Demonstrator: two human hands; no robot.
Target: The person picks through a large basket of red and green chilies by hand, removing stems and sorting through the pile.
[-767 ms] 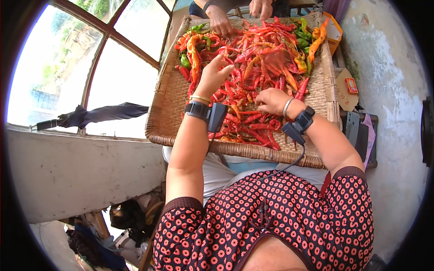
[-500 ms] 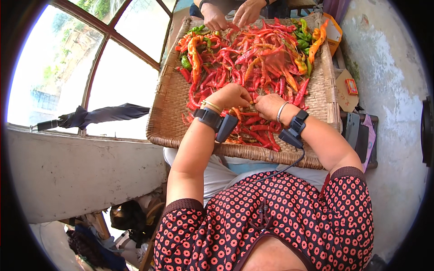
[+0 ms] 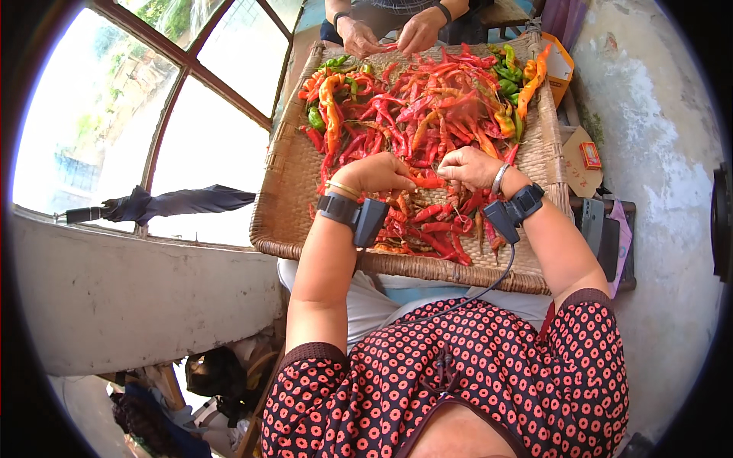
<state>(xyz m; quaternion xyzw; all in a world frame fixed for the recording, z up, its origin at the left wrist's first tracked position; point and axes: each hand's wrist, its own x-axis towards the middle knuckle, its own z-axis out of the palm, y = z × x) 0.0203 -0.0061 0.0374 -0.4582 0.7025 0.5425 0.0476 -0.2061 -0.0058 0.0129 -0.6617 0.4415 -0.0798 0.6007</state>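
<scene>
A wide woven basket tray point(image 3: 299, 172) holds a heap of red chili peppers point(image 3: 416, 107), with a smaller group lying at its near side. Over the gap between them, my left hand point(image 3: 376, 174) is closed with its fingertips on one end of a red chili pepper point(image 3: 429, 183). My right hand point(image 3: 471, 167) pinches at the pepper's other end, thumb and fingers together. The stem is too small to make out. Green peppers point(image 3: 510, 72) and a long orange pepper point(image 3: 532, 82) lie at the far right of the tray.
Across the tray, a co-worker's two hands point(image 3: 389, 34) hold a red pepper above the far rim. A folded dark umbrella point(image 3: 179, 202) lies along the window sill at left. To the right are an orange box point(image 3: 560, 67), a small red box point(image 3: 590, 155) and a phone point(image 3: 592, 220).
My hands have moved slightly apart, and a red pepper now shows between them. The co-worker's hands have lifted back from the heap to the far rim with a red pepper.
</scene>
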